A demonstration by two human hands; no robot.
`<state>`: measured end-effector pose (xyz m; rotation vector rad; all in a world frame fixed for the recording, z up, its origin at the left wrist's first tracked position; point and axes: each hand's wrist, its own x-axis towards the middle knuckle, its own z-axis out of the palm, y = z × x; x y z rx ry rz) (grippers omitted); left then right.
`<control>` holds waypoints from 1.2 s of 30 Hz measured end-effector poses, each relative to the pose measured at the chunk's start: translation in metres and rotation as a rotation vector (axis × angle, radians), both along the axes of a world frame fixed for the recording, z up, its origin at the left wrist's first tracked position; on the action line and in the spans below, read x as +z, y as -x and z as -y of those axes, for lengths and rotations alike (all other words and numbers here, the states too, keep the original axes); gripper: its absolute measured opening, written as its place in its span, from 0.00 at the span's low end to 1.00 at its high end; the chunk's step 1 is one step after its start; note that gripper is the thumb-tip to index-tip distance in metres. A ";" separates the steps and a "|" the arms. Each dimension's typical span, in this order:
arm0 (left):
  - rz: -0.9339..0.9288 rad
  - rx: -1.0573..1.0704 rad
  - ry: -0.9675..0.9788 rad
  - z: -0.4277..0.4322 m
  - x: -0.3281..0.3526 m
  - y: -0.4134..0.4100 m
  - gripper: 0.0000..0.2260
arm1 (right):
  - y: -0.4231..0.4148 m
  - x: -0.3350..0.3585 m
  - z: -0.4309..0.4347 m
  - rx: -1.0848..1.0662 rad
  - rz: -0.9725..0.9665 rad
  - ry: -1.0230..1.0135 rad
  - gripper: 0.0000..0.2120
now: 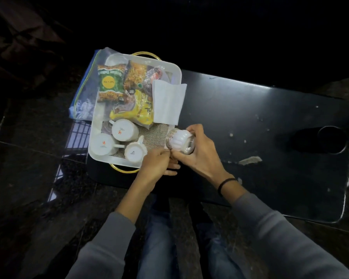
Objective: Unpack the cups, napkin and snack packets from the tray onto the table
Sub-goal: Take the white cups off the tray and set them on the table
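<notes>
At the tray (178, 74)'s edge, right hand (198, 158) grips a sideways cup (179, 140), left hand (156, 165) pinches it; table (250, 109) lies right.

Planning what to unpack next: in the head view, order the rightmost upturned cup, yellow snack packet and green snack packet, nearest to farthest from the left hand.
From the left hand:
1. Rightmost upturned cup, just left of it, at the near edge of the tray.
2. Yellow snack packet, mid-tray.
3. Green snack packet, far left.
</notes>
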<state>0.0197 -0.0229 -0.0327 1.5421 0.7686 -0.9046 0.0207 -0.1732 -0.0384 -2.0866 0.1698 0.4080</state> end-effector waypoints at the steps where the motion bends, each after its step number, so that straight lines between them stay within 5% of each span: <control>1: -0.030 0.042 0.079 0.005 -0.003 0.004 0.10 | 0.005 0.000 0.011 -0.020 -0.026 0.003 0.29; 5: -0.005 0.094 0.189 0.022 -0.020 0.027 0.06 | 0.027 -0.007 0.052 -0.034 -0.139 0.035 0.31; 16: 0.415 -0.336 -0.134 0.053 -0.045 0.054 0.05 | 0.067 -0.038 0.098 0.139 -0.141 0.117 0.31; 30: 0.345 -0.332 -0.161 0.048 -0.060 0.058 0.10 | 0.078 -0.052 0.087 0.306 -0.089 0.237 0.29; 36: 0.327 -0.357 -0.174 0.047 -0.057 0.055 0.10 | 0.072 -0.044 0.085 0.386 -0.165 0.278 0.38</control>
